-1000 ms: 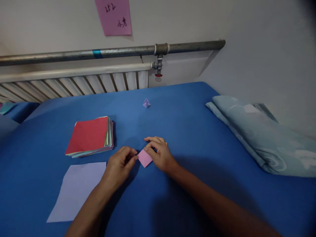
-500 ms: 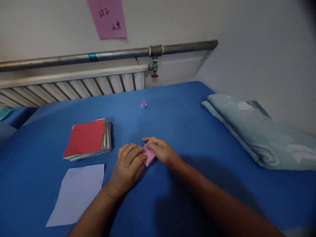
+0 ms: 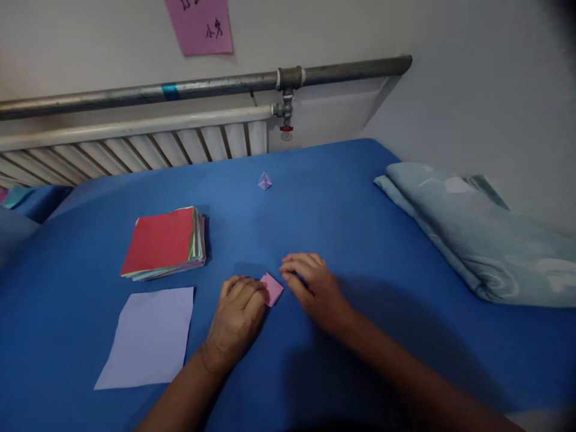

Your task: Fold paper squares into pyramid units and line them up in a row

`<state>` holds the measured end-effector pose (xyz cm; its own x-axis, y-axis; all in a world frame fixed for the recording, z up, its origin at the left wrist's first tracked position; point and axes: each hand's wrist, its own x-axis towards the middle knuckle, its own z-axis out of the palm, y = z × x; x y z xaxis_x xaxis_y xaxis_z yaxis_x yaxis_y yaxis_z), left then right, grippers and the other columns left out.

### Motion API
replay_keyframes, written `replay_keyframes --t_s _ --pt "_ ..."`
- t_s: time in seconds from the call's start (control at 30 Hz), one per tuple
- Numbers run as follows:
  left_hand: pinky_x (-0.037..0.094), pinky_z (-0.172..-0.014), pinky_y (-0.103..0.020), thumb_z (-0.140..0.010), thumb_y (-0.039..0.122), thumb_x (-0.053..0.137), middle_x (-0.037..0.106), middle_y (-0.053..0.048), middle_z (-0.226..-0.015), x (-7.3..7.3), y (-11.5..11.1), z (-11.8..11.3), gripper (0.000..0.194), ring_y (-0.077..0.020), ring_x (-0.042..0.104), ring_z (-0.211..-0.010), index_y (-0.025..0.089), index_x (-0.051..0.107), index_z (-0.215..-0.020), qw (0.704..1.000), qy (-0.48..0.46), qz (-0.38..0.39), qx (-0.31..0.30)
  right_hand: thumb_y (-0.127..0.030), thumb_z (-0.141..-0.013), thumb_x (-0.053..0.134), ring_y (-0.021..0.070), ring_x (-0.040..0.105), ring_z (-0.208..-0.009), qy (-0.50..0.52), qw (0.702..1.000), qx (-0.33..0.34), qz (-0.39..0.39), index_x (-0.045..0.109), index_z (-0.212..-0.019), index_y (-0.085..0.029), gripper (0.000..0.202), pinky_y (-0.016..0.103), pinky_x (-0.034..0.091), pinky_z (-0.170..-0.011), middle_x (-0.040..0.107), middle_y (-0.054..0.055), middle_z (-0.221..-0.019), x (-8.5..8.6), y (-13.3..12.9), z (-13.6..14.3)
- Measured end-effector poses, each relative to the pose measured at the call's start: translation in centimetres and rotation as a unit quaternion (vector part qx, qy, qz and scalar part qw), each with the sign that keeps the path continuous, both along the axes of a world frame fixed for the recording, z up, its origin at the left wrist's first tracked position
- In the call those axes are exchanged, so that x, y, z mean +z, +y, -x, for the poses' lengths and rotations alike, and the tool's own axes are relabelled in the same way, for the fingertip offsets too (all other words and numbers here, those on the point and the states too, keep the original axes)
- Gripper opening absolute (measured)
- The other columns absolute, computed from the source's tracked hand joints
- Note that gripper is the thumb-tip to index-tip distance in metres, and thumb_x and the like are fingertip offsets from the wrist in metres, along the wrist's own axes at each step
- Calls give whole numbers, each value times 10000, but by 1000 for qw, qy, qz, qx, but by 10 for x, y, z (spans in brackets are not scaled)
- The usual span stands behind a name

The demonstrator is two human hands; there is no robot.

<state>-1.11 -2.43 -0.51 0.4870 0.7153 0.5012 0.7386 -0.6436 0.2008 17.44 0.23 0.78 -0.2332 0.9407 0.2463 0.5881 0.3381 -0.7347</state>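
Note:
A small folded pink paper (image 3: pixel 273 290) lies on the blue surface (image 3: pixel 315 210) near the middle of the view. My left hand (image 3: pixel 238 312) has its fingers on the left part of this paper, covering that side. Just right of the paper is my right hand (image 3: pixel 315 291), not touching it, fingers slightly curled and apart, holding nothing. Farther back stands a small folded purple paper piece (image 3: pixel 264 181).
At the left sit a stack of coloured paper with a red top sheet (image 3: pixel 159 241) and a pale lavender sheet (image 3: pixel 150 339). A folded light green blanket (image 3: pixel 472 240) lies right. Behind are a radiator (image 3: pixel 180 147) and a metal pipe (image 3: pixel 225 85).
My right hand has let go of the pink paper and moved off to the right, so more of the paper shows. The whole view has shifted slightly.

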Motion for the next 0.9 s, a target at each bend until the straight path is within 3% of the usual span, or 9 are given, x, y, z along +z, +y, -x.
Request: replay_keyframes --t_s 0.1,0.2,0.4,0.57,0.9 --pt "404 -892 -380 -910 116 484 707 -52 -946 -2 -10 -3 148 -191 617 -916 181 617 -917 1000 14 5 21 -131 -848 522 219 557 -974 -50 995 75 -46 674 -970 -215 213 386 379 -862 684 61 -1034 -6 -22 -4" --pt "401 -903 -391 -911 126 484 707 -53 -948 -2 -16 -6 144 -193 618 -911 183 615 -931 999 11 26 32 -88 -822 518 227 544 -970 -96 989 103 -53 657 -1047 -191 283 386 377 -845 673 76 -1058 -13 -32 -3" --pt "375 -983 -432 -867 118 538 694 -72 -1032 -1 -20 0 177 -197 627 -978 170 571 -1033 997 -13 77 0 -112 -832 540 235 535 -986 -140 980 125 -69 648 -1079 -182 278 393 367 -849 669 77 -1112 -18 -30 -2" --pt "373 -1007 -449 -832 100 568 701 -94 -1046 -1 -20 8 268 -201 644 -1009 156 535 -1091 997 -35 63 -13 -125 -852 523 237 532 -991 -143 979 123 -76 658 -1081 -193 274 399 363 -845 672 71 -1119 -17 -30 -2" --pt "407 -1006 -458 -850 134 591 704 -115 -1067 -4 -17 9 233 -213 644 -1037 140 570 -1083 999 -18 40 -6 -140 -862 527 236 541 -972 -127 983 116 -68 663 -1082 -213 269 397 368 -848 686 65 -1101 -16 -29 -1"
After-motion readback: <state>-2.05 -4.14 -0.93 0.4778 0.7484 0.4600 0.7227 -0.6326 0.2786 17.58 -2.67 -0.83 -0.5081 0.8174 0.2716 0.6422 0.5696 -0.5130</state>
